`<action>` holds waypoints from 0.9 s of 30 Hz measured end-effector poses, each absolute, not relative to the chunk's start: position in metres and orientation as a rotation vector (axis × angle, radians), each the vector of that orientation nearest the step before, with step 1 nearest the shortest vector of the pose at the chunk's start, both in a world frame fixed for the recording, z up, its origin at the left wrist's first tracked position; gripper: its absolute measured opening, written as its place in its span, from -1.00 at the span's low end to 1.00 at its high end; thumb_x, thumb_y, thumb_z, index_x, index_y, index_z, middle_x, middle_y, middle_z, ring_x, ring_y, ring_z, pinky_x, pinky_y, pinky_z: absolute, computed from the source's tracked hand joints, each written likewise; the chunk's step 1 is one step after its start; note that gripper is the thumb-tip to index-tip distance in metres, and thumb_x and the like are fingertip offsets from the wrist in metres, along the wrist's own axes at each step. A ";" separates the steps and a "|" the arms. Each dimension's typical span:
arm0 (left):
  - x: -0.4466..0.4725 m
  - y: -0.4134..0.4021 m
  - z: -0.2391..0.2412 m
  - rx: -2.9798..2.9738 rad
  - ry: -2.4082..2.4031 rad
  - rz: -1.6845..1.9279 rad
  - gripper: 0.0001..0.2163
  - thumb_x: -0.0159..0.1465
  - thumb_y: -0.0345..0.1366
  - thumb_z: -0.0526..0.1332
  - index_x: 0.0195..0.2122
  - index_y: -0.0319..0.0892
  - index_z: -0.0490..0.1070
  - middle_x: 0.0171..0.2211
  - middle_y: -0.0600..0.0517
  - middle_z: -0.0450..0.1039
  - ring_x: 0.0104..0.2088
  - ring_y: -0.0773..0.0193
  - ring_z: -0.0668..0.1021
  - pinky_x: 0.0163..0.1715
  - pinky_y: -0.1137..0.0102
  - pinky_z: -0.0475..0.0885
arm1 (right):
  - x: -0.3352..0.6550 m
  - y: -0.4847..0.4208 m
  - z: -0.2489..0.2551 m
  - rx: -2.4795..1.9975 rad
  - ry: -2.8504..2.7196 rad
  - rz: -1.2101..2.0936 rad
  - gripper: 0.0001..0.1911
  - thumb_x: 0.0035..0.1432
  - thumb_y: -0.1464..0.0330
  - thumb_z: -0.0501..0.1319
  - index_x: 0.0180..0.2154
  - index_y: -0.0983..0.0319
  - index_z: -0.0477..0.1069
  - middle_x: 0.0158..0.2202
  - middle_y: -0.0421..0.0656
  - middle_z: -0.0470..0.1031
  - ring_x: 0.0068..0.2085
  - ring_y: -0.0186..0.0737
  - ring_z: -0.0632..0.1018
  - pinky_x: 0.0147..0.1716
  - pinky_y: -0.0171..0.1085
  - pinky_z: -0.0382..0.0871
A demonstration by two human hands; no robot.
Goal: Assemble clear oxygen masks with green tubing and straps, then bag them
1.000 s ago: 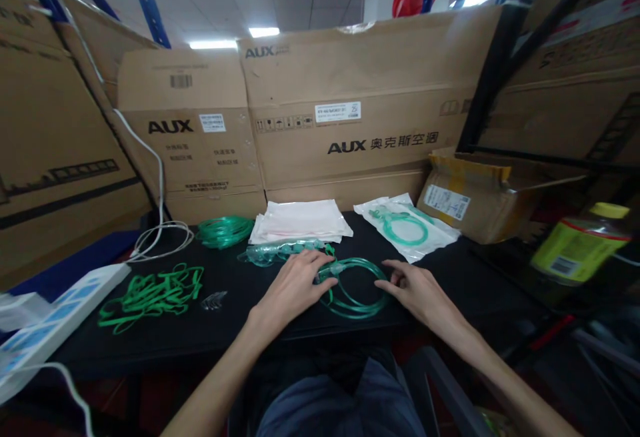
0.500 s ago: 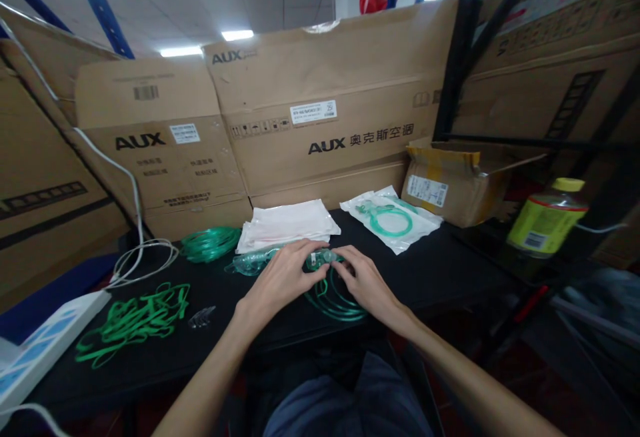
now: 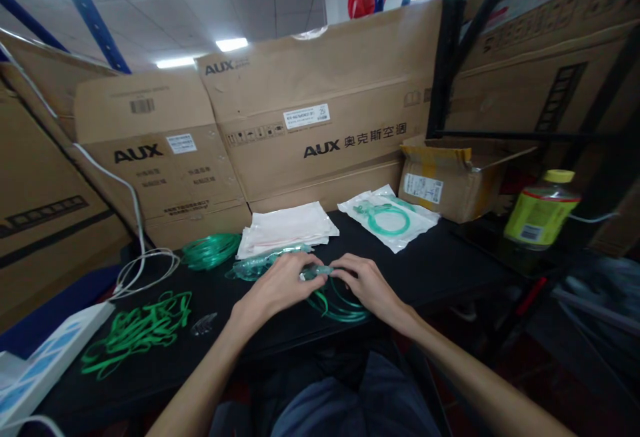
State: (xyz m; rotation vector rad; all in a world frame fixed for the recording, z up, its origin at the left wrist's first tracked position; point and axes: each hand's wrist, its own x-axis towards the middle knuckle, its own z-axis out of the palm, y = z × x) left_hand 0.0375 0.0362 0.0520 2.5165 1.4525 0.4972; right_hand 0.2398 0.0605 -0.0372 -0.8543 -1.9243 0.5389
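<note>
Between my hands is a clear green oxygen mask (image 3: 320, 269), partly hidden by fingers. My left hand (image 3: 284, 285) is closed round its left side. At its right end, my right hand (image 3: 367, 285) pinches with thumb and fingertips; the exact part gripped is too small to make out. A green strap (image 3: 323, 301) hangs below the mask. Under my hands, a coil of green tubing (image 3: 345, 315) lies on the black table (image 3: 410, 283). More clear green masks (image 3: 265, 263) lie just behind my left hand.
White pouches (image 3: 287, 225) are stacked behind, with a packed mask and tubing (image 3: 391, 219) to their right. Leftward lie a tubing coil (image 3: 210, 251), green straps (image 3: 143, 330), small clear parts (image 3: 204, 323) and a power strip (image 3: 55, 360). A bottle (image 3: 543, 213) and carton (image 3: 445, 183) stand right.
The mask has tilted and sunk slightly between my hands, so less of it shows. My right fingers have closed in at its right end. The view has shifted a little.
</note>
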 end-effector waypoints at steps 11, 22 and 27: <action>0.041 0.031 0.039 2.528 1.412 0.538 -0.84 0.33 -0.25 0.21 -0.17 -0.11 0.57 -0.19 0.03 0.62 -0.13 0.11 0.62 -0.12 0.33 0.39 | 0.241 0.058 -0.038 -0.784 -1.999 0.464 -0.86 0.34 0.46 0.21 -0.21 0.20 0.56 -0.24 -0.13 0.61 -0.19 -0.18 0.60 -0.14 -0.27 0.41; 0.041 0.028 0.025 2.705 1.353 0.637 -0.96 0.31 -0.36 0.25 -0.24 -0.18 0.48 -0.25 0.00 0.53 -0.18 0.14 0.58 -0.15 0.34 0.43 | 0.236 0.061 -0.047 -0.697 -2.056 0.358 -0.69 0.30 0.61 0.07 -0.19 0.24 0.56 -0.29 -0.08 0.58 -0.29 -0.19 0.59 -0.27 -0.29 0.41; 0.036 0.026 0.019 2.962 1.326 0.555 -0.91 0.34 -0.34 0.23 -0.17 -0.22 0.46 -0.21 -0.06 0.50 -0.14 0.06 0.55 -0.11 0.23 0.45 | 0.234 0.058 -0.044 -0.694 -2.096 0.338 -0.66 0.30 0.63 0.03 -0.22 0.25 0.53 -0.29 -0.08 0.57 -0.28 -0.18 0.57 -0.26 -0.28 0.39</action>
